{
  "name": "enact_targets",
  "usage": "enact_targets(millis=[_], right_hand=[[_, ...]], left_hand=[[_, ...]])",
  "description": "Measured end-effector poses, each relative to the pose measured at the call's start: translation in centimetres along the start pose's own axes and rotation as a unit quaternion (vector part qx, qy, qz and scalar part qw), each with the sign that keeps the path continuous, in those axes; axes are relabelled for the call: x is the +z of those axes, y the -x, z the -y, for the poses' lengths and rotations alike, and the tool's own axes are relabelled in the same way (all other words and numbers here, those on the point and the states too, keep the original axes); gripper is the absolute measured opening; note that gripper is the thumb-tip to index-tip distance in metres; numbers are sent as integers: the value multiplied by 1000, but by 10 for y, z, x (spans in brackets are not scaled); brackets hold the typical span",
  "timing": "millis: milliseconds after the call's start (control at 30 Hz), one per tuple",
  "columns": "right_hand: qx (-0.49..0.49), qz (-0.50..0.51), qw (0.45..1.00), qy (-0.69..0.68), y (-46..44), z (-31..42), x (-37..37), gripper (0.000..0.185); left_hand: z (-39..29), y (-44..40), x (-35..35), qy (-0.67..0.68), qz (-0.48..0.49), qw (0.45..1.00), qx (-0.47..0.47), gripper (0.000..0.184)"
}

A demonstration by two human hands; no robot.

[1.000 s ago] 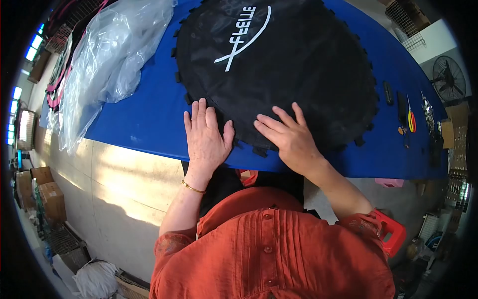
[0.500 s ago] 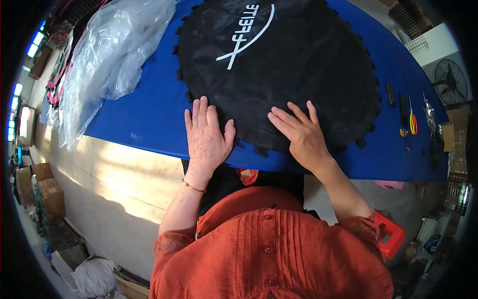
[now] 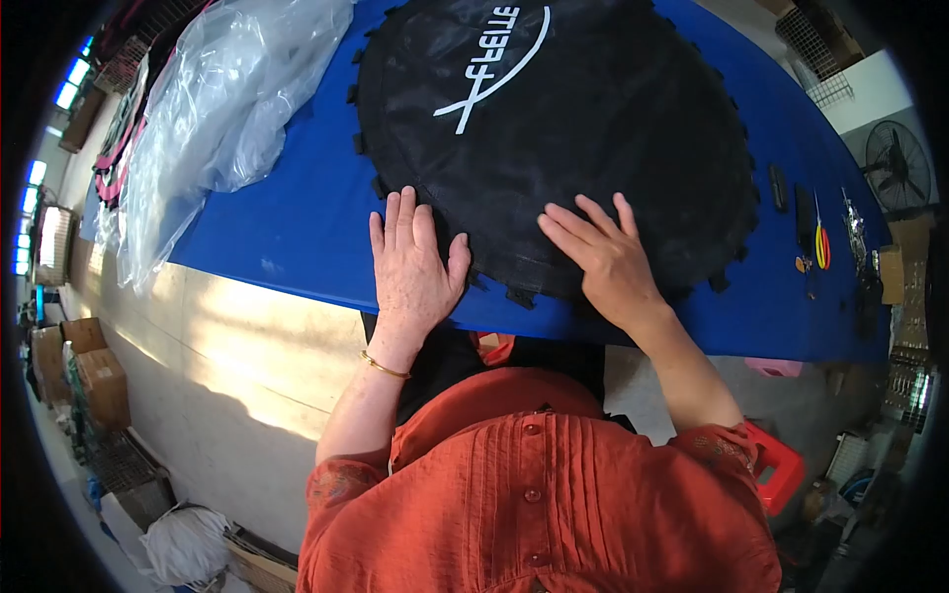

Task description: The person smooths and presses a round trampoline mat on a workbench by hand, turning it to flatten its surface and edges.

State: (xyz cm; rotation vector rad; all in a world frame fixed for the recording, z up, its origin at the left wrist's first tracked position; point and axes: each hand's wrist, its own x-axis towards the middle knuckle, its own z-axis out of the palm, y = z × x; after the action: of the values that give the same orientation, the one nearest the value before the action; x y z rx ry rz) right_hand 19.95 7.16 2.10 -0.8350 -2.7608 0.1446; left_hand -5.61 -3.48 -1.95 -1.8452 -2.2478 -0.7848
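Note:
A large round black fabric mat with white lettering and small black tabs around its rim lies on the blue-covered table. My left hand rests at its near left edge, fingers stretched out and pointing away from me, thumb apart. On the near part of the fabric, right of centre, my right hand lies with its fingers spread. Neither hand grips anything. A few tabs show along the near rim between the hands.
Clear plastic sheeting is heaped on the table's left side. Scissors with red and yellow handles and a dark tool lie at the right. A red plastic stool stands by my right elbow, and cardboard boxes sit at far left.
My right hand has shifted very slightly right and away from me on the fabric. My left hand stays nearly in place; the whole view has moved a little.

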Motion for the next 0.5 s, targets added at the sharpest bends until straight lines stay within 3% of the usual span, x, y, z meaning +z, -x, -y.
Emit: enact_targets(millis=[133,500], right_hand=[[22,21,999,17,18,-10,-6,72],[-65,-6,997,-48,-11,20,7,61]], left_hand=[[0,-2,-1,-6,-1,1000,6,57],[2,-2,2,-1,-9,1000,10,56]])
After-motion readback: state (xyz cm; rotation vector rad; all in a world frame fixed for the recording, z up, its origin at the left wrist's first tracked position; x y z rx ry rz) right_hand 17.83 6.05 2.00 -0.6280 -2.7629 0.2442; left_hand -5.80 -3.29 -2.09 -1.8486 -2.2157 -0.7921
